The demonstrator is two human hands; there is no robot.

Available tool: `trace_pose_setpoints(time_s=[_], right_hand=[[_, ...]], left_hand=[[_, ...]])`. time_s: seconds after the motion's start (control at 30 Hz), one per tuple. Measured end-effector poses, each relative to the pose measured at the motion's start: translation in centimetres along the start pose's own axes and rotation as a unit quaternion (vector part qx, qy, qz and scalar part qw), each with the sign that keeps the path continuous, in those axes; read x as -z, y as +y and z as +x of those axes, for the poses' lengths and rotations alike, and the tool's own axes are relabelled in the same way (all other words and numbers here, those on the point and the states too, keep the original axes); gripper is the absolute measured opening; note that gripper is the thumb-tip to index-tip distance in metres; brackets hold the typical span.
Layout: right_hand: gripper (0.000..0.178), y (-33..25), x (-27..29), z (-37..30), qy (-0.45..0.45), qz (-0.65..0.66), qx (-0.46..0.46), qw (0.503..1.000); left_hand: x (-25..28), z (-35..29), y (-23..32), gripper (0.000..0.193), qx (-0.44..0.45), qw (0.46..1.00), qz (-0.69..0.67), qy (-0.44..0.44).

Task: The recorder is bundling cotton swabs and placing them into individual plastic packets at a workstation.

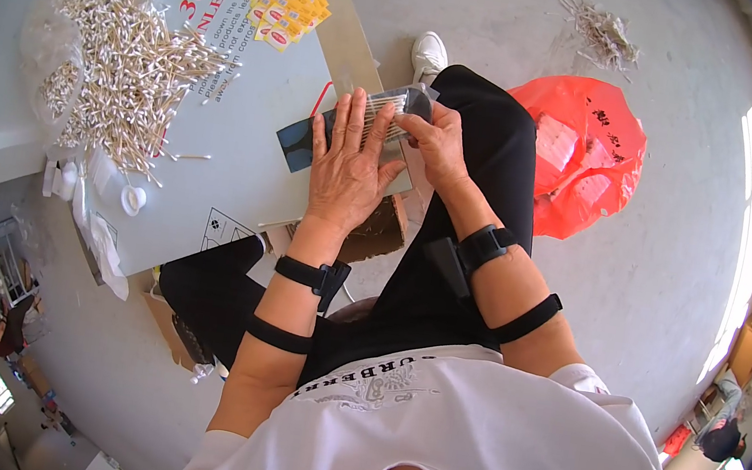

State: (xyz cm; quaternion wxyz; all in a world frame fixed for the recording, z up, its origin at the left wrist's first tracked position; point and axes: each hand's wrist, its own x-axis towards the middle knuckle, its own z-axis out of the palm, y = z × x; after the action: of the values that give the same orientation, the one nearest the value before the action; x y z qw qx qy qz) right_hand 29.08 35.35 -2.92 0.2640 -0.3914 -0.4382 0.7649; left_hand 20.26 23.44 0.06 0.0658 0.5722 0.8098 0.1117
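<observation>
My left hand [344, 173] lies flat, fingers stretched, across a dark, flat packet [294, 144] at the table's right edge. A row of cotton swabs [401, 104] shows side by side in the packet, partly covered by my fingers. My right hand [445, 152] is closed, pinching the packet's right end between thumb and fingers. On the left of the table lies a big heap of loose cotton swabs [125, 70], spilling from a clear plastic bag [46, 64]. Several yellow printed cards [288, 6] are spread near the far edge.
A red plastic bag [594, 121] with contents stands on the floor at right. Farther off, a pile of swab-like sticks [601, 34] lies on the floor. A white tape roll [133, 199] sits at the table's near left. Below the table is an open cardboard box [381, 233].
</observation>
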Motion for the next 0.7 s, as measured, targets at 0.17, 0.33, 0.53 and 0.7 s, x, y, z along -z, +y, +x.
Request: trace_pose_setpoints(time_s=[0.17, 0.33, 0.53, 0.7], right_hand=[[0.004, -0.5, -0.3, 0.2, -0.004, 0.012, -0.024, 1.000], [0.004, -0.3, -0.1, 0.2, -0.005, 0.028, -0.038, 0.999], [0.003, 0.0, 0.3, 0.4, -0.014, 0.026, -0.048, 0.998], [0.002, 0.3, 0.5, 0.5, -0.021, 0.024, -0.045, 0.998]], left_hand=[[-0.3, 0.1, 0.0, 0.072, 0.013, 0.998, -0.057, 0.023], [-0.4, 0.2, -0.9, 0.059, 0.001, 0.992, -0.097, 0.080], [-0.2, 1.3, -2.1, 0.022, 0.065, 0.941, -0.200, 0.266], [0.8, 2.1, -3.5, 0.019, 0.048, 0.966, -0.183, 0.178]])
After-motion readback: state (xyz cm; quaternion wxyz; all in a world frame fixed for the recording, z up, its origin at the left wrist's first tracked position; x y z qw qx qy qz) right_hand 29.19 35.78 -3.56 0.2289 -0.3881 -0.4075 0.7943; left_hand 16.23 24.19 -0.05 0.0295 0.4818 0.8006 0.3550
